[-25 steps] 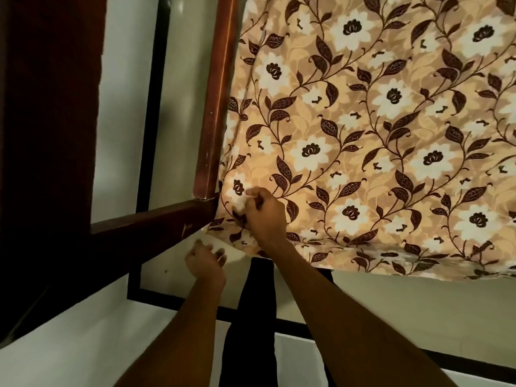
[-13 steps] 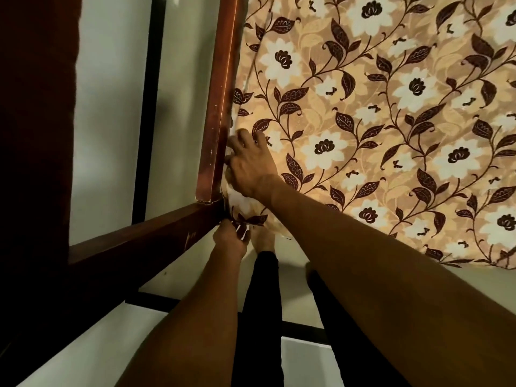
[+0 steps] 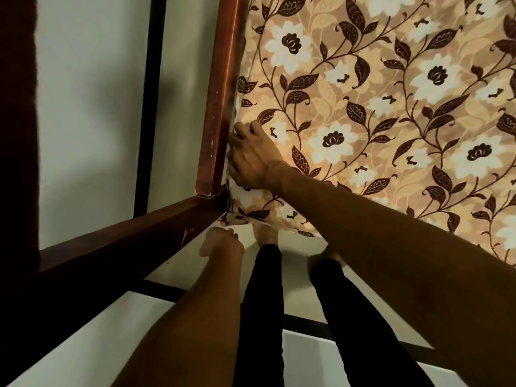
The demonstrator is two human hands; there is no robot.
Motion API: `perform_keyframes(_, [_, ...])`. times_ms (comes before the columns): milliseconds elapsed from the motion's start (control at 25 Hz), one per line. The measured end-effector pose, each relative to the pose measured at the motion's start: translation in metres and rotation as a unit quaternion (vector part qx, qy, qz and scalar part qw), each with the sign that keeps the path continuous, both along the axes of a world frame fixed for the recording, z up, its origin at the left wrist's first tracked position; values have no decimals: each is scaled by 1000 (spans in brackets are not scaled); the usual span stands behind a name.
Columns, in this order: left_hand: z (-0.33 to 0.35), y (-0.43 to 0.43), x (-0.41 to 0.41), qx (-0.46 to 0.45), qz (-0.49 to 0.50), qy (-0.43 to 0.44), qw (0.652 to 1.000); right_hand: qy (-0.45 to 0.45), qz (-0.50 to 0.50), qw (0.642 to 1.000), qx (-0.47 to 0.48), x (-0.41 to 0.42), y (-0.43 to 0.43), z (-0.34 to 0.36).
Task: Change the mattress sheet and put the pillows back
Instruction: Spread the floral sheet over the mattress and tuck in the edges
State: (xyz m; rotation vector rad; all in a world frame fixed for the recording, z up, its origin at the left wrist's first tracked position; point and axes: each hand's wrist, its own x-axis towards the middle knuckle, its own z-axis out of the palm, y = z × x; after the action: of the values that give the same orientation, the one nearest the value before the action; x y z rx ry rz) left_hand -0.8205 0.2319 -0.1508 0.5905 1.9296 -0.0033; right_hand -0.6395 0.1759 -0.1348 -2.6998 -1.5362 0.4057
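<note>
Right hand (image 3: pixel 251 157) lies on the floral bedsheet (image 3: pixel 377 113) at the bed's left edge, its fingers pushed down into the gap between the sheet and the wooden bed frame (image 3: pixel 220 93), so whether they pinch the cloth cannot be told. Left hand (image 3: pixel 222 244) sits just below the near left corner of the bed, fingers curled at the hanging corner of the sheet; its grasp is mostly hidden. The sheet covers the mattress top, its near edge draping over. Black-trousered legs (image 3: pixel 262 317) stand on the tiled floor (image 3: pixel 83 331).
</note>
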Motion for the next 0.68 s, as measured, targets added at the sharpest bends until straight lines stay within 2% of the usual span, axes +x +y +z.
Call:
perform_keyframes(80, [6,-7,-1,-35,21,-34,999,-26,34,999,-30,-5,2,8])
perform_keyframes(200, [3,-16,7,-107,19,-121,987,17,51,991,-120,-9,21,-1])
perform_keyframes(320, [-7,-19,4,-105,19,-114,988,22,61,981,-181,-11,40,-11])
perform_keyframes(560, [-11,-11,-13,-44,36,-87,995,-7,6,994,-112,-18,41,-9])
perform_keyframes(680, [-16,-6,-17,-24,40,-64,997,-30,39,993,-108,-16,51,-11])
